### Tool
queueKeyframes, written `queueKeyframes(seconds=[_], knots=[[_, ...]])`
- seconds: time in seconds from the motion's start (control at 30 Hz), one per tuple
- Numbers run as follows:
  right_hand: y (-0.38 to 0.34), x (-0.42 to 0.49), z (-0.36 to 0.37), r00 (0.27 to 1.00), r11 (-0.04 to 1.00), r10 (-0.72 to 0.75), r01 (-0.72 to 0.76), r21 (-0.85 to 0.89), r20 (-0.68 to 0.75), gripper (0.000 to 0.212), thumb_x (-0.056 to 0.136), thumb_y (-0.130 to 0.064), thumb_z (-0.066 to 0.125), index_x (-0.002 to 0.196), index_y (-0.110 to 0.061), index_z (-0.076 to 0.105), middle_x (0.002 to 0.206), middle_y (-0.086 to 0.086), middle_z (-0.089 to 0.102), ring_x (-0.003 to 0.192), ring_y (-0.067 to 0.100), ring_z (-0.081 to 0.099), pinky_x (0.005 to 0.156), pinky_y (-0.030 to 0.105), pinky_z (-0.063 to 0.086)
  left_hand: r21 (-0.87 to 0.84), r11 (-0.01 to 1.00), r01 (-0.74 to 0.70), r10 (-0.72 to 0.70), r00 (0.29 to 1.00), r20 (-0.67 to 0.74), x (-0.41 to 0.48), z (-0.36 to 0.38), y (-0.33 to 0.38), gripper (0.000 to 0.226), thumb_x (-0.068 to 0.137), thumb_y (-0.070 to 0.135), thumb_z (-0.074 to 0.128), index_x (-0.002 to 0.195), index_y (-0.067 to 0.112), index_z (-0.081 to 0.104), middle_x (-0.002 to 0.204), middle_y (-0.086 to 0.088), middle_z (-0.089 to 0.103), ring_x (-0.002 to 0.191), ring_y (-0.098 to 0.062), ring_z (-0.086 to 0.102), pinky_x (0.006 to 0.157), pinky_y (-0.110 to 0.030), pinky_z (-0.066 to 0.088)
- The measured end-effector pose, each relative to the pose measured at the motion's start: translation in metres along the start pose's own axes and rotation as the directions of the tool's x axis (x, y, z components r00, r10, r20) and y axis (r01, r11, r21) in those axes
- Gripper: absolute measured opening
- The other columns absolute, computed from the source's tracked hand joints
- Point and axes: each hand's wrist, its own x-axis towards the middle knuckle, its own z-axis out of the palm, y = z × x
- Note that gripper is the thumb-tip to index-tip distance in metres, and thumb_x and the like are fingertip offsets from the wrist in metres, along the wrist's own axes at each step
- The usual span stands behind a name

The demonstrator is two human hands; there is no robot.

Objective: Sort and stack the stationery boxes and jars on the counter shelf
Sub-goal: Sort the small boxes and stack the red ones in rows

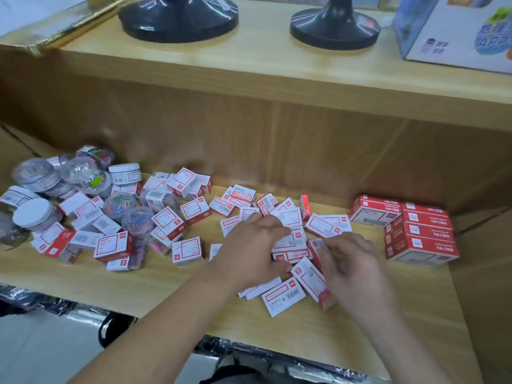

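Boxes and jars lie spread over a pale wooden shelf (166,286), the low level of a counter, with a wooden back wall rising behind them. Above that wall runs a ledge (263,56). At its far right stands a printed carton (454,31), and to the left of it are 2 round black stand bases (177,18), well apart from each other.

Down on the shelf, at the far right, a neat stack of red packs (415,231) sits against the side wall, apart from the loose mess.

The person's 2 bare forearms reach in from the near edge. The left hand (249,250) lies palm down on the middle heap, fingers bent over the cartons; I cannot tell whether it grips any. The right hand (349,261) is just beside it, fingers curled, pinching a red-edged box (315,252) that stands tilted on its side. It is blurred there.

On the left, the jars (36,214) are bunched together, some upright with white lids, some tipped over. A few are clear and show coloured clips (122,203).

Small boxes (188,209), white with red frames, are strewn from the jars across to the hands, flat, on edge and overlapping, and some are wedged among the jars.
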Motion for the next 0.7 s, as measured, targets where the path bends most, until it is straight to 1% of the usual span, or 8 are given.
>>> queueKeyframes(seconds=[0.1, 0.2, 0.3, 0.4, 0.47, 0.5, 0.6, 0.7], knots=[[0.009, -0.014, -0.008, 0.999, 1.000, 0.012, -0.012, -0.008, -0.045, 0.016, 0.084, -0.027, 0.072, 0.099, -0.030, 0.074, 0.096, -0.011, 0.064, 0.092, 0.022, 0.064, 0.081, 0.043, 0.054, 0.100, 0.995, 0.010, -0.016, 0.999, 0.052, 0.007, 0.001, 0.001, 0.081, 0.079, 0.067, 0.068, 0.147, 0.029, 0.048, 0.136, 0.007, 0.055, 0.122, -0.020, 0.042, 0.102, -0.038, 0.041], [0.011, -0.025, -0.008, 0.999, 0.998, 0.050, -0.050, -0.023, -0.012, 0.029, 0.080, -0.044, 0.066, 0.103, -0.030, 0.073, 0.101, -0.014, 0.061, 0.096, 0.020, 0.062, 0.085, 0.041, 0.054, 0.119, 0.993, 0.007, -0.017, 0.996, 0.089, 0.011, -0.001, 0.001, 0.079, 0.073, 0.065, 0.069, 0.142, 0.032, 0.051, 0.131, 0.009, 0.062, 0.121, -0.020, 0.045, 0.100, -0.039, 0.041], [0.014, -0.033, -0.002, 0.994, 0.995, 0.096, -0.096, -0.013, 0.053, 0.042, 0.079, -0.054, 0.062, 0.111, -0.028, 0.072, 0.109, -0.017, 0.062, 0.104, 0.014, 0.061, 0.090, 0.037, 0.053, 0.024, 0.999, 0.038, -0.039, 0.998, 0.039, 0.012, -0.006, 0.004, 0.082, 0.063, 0.067, 0.061, 0.138, 0.034, 0.056, 0.123, 0.009, 0.068, 0.117, -0.021, 0.053, 0.098, -0.039, 0.044], [0.012, -0.038, -0.003, 0.993, 0.993, 0.117, -0.117, 0.027, 0.004, 0.039, 0.080, -0.042, 0.072, 0.115, -0.025, 0.071, 0.117, -0.014, 0.061, 0.113, 0.015, 0.059, 0.097, 0.029, 0.047, -0.085, 0.996, 0.035, -0.040, 0.998, -0.055, 0.010, -0.010, 0.007, 0.091, 0.063, 0.075, 0.050, 0.140, 0.027, 0.058, 0.126, 0.006, 0.067, 0.118, -0.022, 0.056, 0.101, -0.039, 0.045], [0.014, -0.042, -0.004, 0.986, 0.989, 0.147, -0.148, 0.002, -0.074, 0.040, 0.080, -0.031, 0.081, 0.118, -0.023, 0.071, 0.123, -0.006, 0.061, 0.119, 0.018, 0.057, 0.101, 0.033, 0.047, -0.165, 0.986, 0.033, -0.046, 0.996, -0.077, 0.010, -0.015, 0.005, 0.089, 0.064, 0.069, 0.054, 0.141, 0.025, 0.058, 0.133, 0.005, 0.063, 0.124, -0.020, 0.055, 0.103, -0.037, 0.046], [0.014, -0.043, -0.005, 0.978, 0.983, 0.182, -0.184, -0.007, -0.102, 0.042, 0.079, -0.032, 0.082, 0.119, -0.023, 0.071, 0.125, -0.004, 0.061, 0.120, 0.020, 0.057, 0.101, 0.038, 0.049, -0.197, 0.980, 0.038, -0.054, 0.995, -0.078, 0.010, -0.019, 0.003, 0.087, 0.065, 0.065, 0.057, 0.142, 0.026, 0.057, 0.134, 0.006, 0.060, 0.126, -0.018, 0.055, 0.102, -0.035, 0.047], [0.016, -0.054, -0.007, 0.949, 0.948, 0.303, -0.310, -0.077, -0.092, 0.054, 0.081, -0.051, 0.073, 0.129, -0.028, 0.064, 0.127, -0.001, 0.059, 0.118, 0.028, 0.056, 0.097, 0.044, 0.050, -0.195, 0.980, 0.026, -0.045, 0.995, -0.094, 0.007, -0.034, -0.003, 0.078, 0.070, 0.048, 0.072, 0.144, 0.029, 0.054, 0.134, 0.010, 0.056, 0.124, -0.013, 0.055, 0.097, -0.029, 0.047], [0.015, -0.066, -0.002, 0.931, 0.914, 0.365, -0.360, -0.185, -0.006, 0.064, 0.082, -0.063, 0.061, 0.139, -0.036, 0.052, 0.130, 0.002, 0.057, 0.120, 0.033, 0.049, 0.100, 0.038, 0.037, -0.207, 0.978, -0.018, -0.022, 0.982, -0.186, -0.001, -0.046, -0.011, 0.071, 0.072, 0.021, 0.077, 0.140, 0.028, 0.057, 0.132, 0.010, 0.055, 0.120, -0.015, 0.059, 0.093, -0.035, 0.053]])
